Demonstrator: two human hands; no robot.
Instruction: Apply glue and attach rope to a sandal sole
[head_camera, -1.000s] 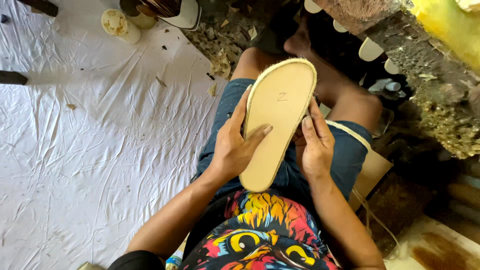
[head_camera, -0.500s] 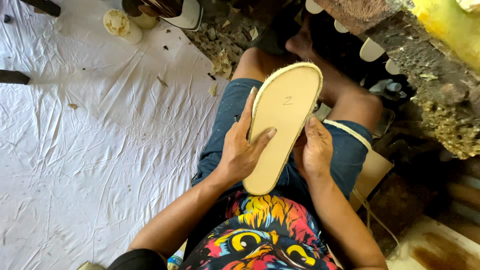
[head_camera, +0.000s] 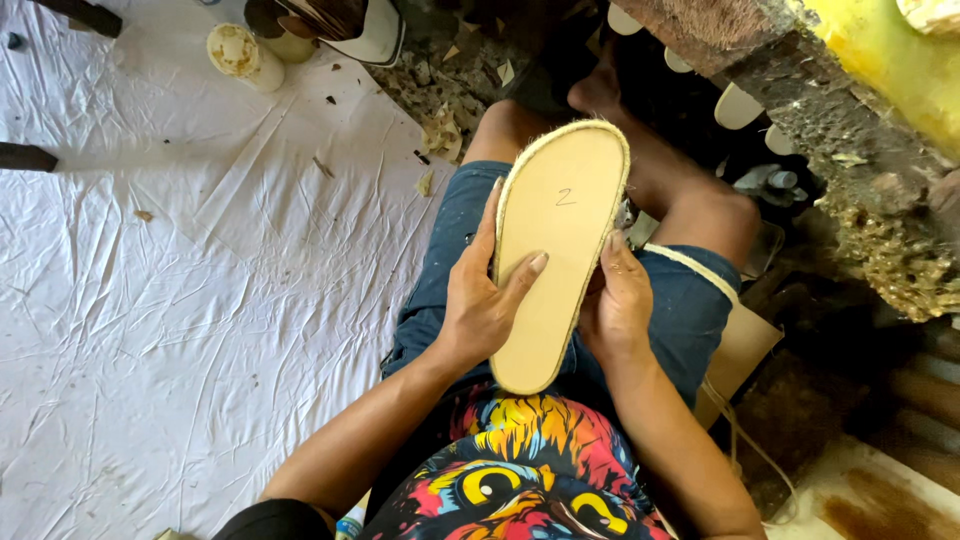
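Two hands grasp one tan sole, held over the lap above blue shorts. Left hand clasps the sole's left edge, thumb laid across its flat face. Right hand grips the right edge, fingers behind it. A braided cord runs round the sole's rim. A white sheet covers the floor; a small tub stands on it, well apart.

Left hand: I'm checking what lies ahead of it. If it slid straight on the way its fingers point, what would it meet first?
Probably the left knee, past the shoe sole it holds; depth is unclear.
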